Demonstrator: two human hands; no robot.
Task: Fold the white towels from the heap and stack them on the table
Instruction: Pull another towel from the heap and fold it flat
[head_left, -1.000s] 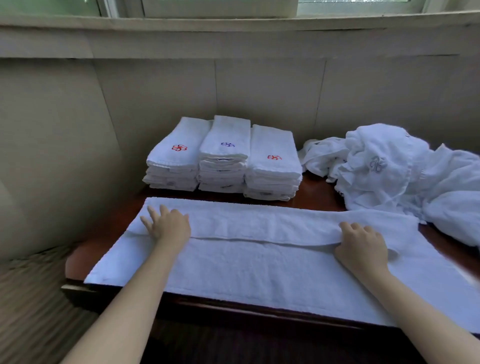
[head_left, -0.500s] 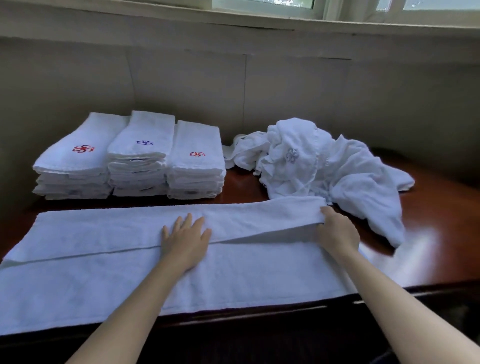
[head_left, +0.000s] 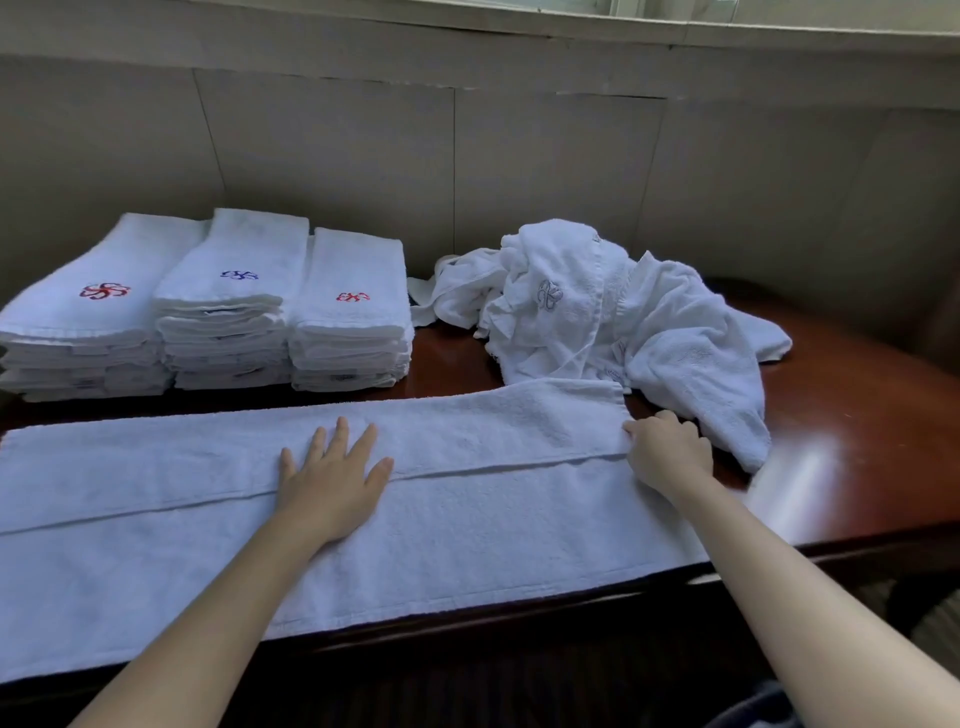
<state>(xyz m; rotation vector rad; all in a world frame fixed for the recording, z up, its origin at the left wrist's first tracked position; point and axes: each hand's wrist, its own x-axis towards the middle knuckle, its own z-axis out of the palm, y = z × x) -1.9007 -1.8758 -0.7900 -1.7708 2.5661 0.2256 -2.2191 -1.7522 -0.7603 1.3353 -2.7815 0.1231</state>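
Spread lengthwise along the near edge of the dark wooden counter (head_left: 857, 415), a long white towel (head_left: 467, 530), its far long side already turned toward the near side so that a seam-like edge runs left to right across the middle. Pressed flat on that fold near the centre, the left hand (head_left: 332, 483), fingers (head_left: 340, 434) straight and splayed, gripping nothing, apparently to pin the layers so they do not slide. At the towel's right end, the right hand (head_left: 667, 452), fingers curled around the corner of the upper layer, evidently pinching it to square the end or lift it for the next fold. Lined up far left against the wall, three neat stacks of folded towels (head_left: 223, 312), embroidered emblems facing up, placed clear of the working strip. Far right, just beyond the gripped corner, the rumpled heap (head_left: 597, 312) of unfolded towels, within easy reach for the next pick.
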